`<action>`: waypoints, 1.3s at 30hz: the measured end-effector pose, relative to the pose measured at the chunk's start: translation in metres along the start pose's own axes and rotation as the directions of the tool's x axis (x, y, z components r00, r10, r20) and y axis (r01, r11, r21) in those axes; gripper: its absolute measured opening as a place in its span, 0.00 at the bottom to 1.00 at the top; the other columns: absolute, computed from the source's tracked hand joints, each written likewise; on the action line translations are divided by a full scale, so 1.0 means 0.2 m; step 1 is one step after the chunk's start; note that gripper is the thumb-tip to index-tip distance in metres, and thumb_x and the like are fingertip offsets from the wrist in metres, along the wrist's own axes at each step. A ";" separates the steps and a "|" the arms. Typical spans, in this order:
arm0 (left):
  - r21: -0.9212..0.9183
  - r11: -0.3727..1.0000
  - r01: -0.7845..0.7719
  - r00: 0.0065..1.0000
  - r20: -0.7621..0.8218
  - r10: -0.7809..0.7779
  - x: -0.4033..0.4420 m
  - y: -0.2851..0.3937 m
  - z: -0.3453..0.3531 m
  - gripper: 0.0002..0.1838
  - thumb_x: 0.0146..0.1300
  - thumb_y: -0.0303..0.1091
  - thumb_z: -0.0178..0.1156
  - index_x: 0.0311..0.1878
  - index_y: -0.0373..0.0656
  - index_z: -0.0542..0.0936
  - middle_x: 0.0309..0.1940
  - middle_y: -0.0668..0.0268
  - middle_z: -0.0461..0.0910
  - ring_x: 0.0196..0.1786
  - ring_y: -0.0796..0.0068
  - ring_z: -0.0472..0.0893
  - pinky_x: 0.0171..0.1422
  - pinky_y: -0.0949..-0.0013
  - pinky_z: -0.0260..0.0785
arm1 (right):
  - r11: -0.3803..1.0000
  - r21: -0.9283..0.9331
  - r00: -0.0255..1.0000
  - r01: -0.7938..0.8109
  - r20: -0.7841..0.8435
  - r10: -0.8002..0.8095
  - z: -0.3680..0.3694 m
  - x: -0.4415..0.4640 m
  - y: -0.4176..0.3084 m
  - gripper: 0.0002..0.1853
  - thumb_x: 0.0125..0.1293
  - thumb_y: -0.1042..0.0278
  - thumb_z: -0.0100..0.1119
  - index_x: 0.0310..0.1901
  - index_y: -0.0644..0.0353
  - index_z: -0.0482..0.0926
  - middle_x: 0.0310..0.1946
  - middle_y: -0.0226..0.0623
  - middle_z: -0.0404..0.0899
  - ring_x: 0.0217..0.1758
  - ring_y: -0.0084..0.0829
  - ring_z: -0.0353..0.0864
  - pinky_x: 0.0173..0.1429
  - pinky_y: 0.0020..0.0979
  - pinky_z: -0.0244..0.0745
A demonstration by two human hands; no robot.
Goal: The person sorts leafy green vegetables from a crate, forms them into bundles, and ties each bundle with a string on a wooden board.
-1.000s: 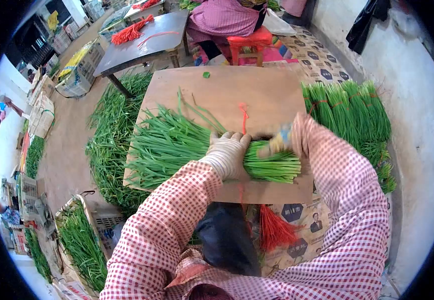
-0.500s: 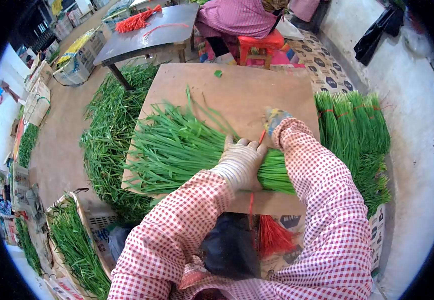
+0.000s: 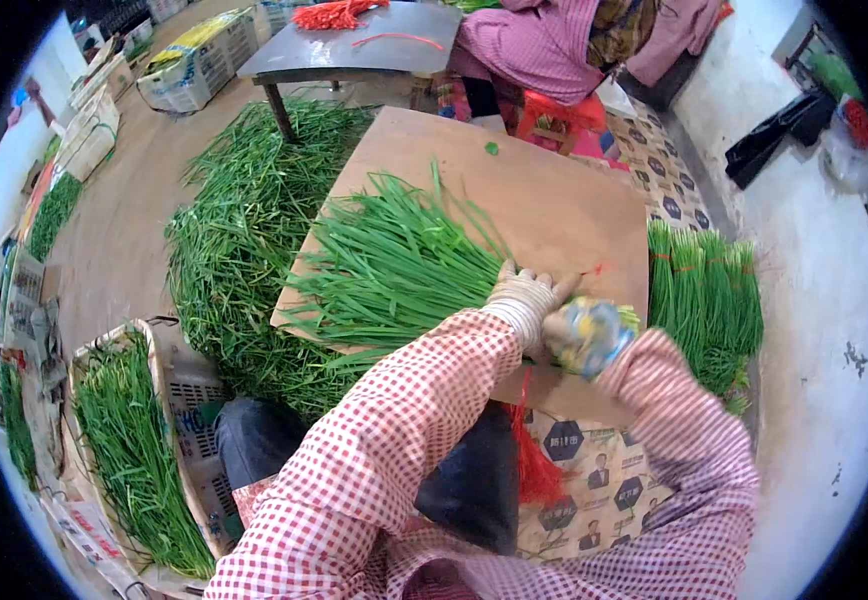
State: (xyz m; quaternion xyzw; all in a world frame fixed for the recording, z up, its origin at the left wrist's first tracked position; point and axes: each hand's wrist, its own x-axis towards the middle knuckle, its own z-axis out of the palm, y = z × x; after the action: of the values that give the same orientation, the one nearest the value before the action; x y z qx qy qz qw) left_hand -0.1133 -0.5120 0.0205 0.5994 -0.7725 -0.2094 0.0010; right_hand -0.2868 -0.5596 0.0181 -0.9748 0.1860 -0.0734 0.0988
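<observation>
A loose bunch of long green stalks (image 3: 404, 262) lies across the brown board (image 3: 574, 215), its leafy ends fanned to the left. My left hand (image 3: 529, 296), gloved and wrapped at the wrist, presses on the bunch near its cut ends, fingers spread over it. Right beside it, my right hand (image 3: 590, 336) in a patterned glove is at the cut ends; it is blurred and its fingertips are hidden. A red strip (image 3: 525, 385) hangs over the board's near edge below my left hand, by a red tassel-like bundle of ties (image 3: 539, 460).
Tied green bundles (image 3: 704, 300) stand right of the board. A heap of greens (image 3: 244, 230) lies on the left, above a filled basket (image 3: 159, 400). A metal table (image 3: 354, 50) holds red ties. A person in pink (image 3: 529, 45) sits beyond, on a red stool (image 3: 562, 115).
The view has swung, so the board sits farther right. My right hand has come down from above the bunch to the cut ends beside my left hand, which stays on the bunch.
</observation>
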 end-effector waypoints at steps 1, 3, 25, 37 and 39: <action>-0.017 0.999 -0.032 0.999 -0.023 0.031 0.00 -0.01 0.01 0.59 0.30 0.54 0.77 0.70 0.52 0.61 0.62 0.59 0.71 0.67 0.58 0.68 0.73 0.46 0.48 | 0.998 -0.064 0.995 -0.011 0.095 0.017 0.00 0.01 -0.09 0.08 0.60 0.64 0.61 0.38 0.56 0.78 0.30 0.38 0.77 0.37 0.36 0.80 0.43 0.36 0.76; 0.007 0.996 -0.090 0.996 0.000 0.090 0.01 -0.02 0.02 0.58 0.29 0.54 0.77 0.70 0.59 0.62 0.61 0.61 0.72 0.67 0.58 0.68 0.72 0.45 0.50 | 0.994 -0.092 0.988 -0.064 0.132 0.076 -0.02 0.00 -0.22 0.10 0.56 0.61 0.63 0.36 0.54 0.78 0.28 0.37 0.76 0.39 0.42 0.78 0.48 0.41 0.74; 0.080 0.996 -0.040 0.997 0.065 0.035 0.00 0.03 -0.07 0.53 0.32 0.58 0.74 0.64 0.43 0.68 0.58 0.58 0.74 0.65 0.58 0.70 0.72 0.48 0.54 | 0.909 0.115 0.860 -0.402 0.388 0.331 -0.43 0.13 -0.02 0.53 0.45 0.33 0.69 0.68 0.55 0.61 0.54 0.54 0.75 0.60 0.45 0.75 0.63 0.42 0.70; 0.135 0.968 -0.210 0.964 0.194 0.182 0.16 0.02 -0.14 0.50 0.29 0.56 0.77 0.59 0.43 0.71 0.53 0.57 0.78 0.60 0.56 0.75 0.64 0.53 0.64 | 0.773 -0.132 0.741 -0.620 0.226 0.633 -0.01 -0.11 -0.12 0.59 0.44 0.47 0.74 0.73 0.58 0.49 0.69 0.48 0.59 0.73 0.52 0.56 0.75 0.44 0.53; 0.092 0.985 -0.148 0.986 0.093 0.139 0.11 0.03 -0.11 0.54 0.25 0.58 0.78 0.60 0.42 0.70 0.57 0.57 0.75 0.62 0.57 0.73 0.67 0.52 0.61 | 0.791 -0.109 0.743 -0.602 0.287 0.605 -0.07 -0.09 -0.14 0.58 0.45 0.44 0.73 0.73 0.58 0.50 0.69 0.49 0.57 0.73 0.52 0.56 0.75 0.43 0.53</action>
State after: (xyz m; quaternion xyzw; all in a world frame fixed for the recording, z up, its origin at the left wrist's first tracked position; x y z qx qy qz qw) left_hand -0.1189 -0.5382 0.0370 0.5319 -0.8226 -0.1958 -0.0468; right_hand -0.2972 -0.5300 0.0354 -0.8618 0.4734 0.1159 0.1403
